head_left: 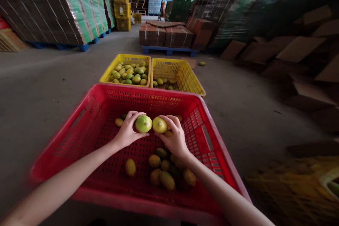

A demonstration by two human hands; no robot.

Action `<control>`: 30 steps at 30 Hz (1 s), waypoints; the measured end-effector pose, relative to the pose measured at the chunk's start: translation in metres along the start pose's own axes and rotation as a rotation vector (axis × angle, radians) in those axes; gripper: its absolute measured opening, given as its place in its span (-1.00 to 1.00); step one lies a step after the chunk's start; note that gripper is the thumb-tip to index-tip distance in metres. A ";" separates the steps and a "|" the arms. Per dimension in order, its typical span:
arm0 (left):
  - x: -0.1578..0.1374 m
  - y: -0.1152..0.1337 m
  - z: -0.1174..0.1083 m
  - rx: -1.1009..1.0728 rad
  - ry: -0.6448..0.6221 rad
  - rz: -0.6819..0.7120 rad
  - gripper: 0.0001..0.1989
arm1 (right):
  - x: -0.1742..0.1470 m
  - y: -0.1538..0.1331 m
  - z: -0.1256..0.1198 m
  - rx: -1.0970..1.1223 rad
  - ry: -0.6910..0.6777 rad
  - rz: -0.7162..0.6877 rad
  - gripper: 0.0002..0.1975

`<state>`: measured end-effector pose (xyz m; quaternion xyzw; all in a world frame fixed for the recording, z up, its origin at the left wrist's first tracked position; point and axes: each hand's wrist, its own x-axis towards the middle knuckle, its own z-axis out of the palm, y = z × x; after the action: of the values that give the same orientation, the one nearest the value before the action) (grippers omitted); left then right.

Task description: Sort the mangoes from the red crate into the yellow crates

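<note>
My left hand (127,132) is closed around a green-yellow lemon (143,123), its end turned toward me. In my right hand (176,137) is a yellower lemon (159,125), gripped between thumb and fingers. The two fruits are side by side, almost touching, above a red plastic crate (111,197). Inside the crate, several loose lemons (167,180) lie in a group at the near right. A single lemon (130,167) rests left of that group, and a few more are partly hidden behind my hands.
Beyond the red crate stand a yellow crate (118,56) full of lemons and another yellow crate (189,76) holding a few. Boxes (169,37) sit on a blue pallet. Wrapped stacks (82,7) rise at left; cardboard (299,51) lies at right. One lemon (202,63) is on the floor.
</note>
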<state>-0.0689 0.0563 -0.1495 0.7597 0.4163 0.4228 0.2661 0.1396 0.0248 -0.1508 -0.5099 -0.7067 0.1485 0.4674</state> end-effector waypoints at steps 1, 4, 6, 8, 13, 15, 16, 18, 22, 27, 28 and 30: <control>0.001 0.001 0.000 -0.029 -0.006 -0.006 -0.40 | 0.000 -0.001 0.000 0.020 -0.009 0.010 -0.51; 0.003 0.002 -0.002 -0.213 -0.018 -0.118 -0.37 | 0.001 -0.002 0.001 0.155 -0.021 0.088 -0.49; 0.005 0.002 -0.002 -0.433 -0.021 -0.276 -0.33 | 0.003 -0.002 0.002 0.352 -0.006 0.203 -0.43; 0.007 0.003 -0.003 -0.655 -0.019 -0.424 -0.32 | 0.005 -0.001 0.001 0.580 -0.019 0.344 -0.39; 0.013 0.008 -0.007 -0.933 0.023 -0.560 -0.39 | 0.012 0.001 -0.006 0.927 -0.127 0.595 -0.41; 0.014 0.008 -0.008 -0.982 -0.013 -0.601 -0.41 | 0.014 0.002 -0.010 0.971 -0.170 0.646 -0.40; 0.014 0.008 -0.009 -1.003 -0.026 -0.612 -0.43 | 0.015 0.003 -0.012 0.980 -0.195 0.665 -0.40; 0.015 0.006 -0.011 -1.037 -0.016 -0.616 -0.47 | 0.016 0.004 -0.014 0.992 -0.222 0.682 -0.40; 0.016 0.002 -0.012 -1.069 0.051 -0.634 -0.58 | 0.017 0.008 -0.014 1.024 -0.194 0.688 -0.49; 0.014 0.001 -0.009 -1.080 0.056 -0.700 -0.74 | 0.016 0.013 -0.010 1.066 -0.156 0.751 -0.57; 0.013 0.001 -0.008 -1.076 0.055 -0.714 -0.77 | 0.016 0.014 -0.010 1.069 -0.155 0.757 -0.58; 0.011 -0.001 -0.007 -1.069 0.059 -0.739 -0.83 | 0.015 0.014 -0.009 1.079 -0.176 0.756 -0.59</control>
<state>-0.0721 0.0665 -0.1419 0.3171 0.3897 0.4730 0.7238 0.1538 0.0409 -0.1482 -0.4033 -0.3412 0.6763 0.5134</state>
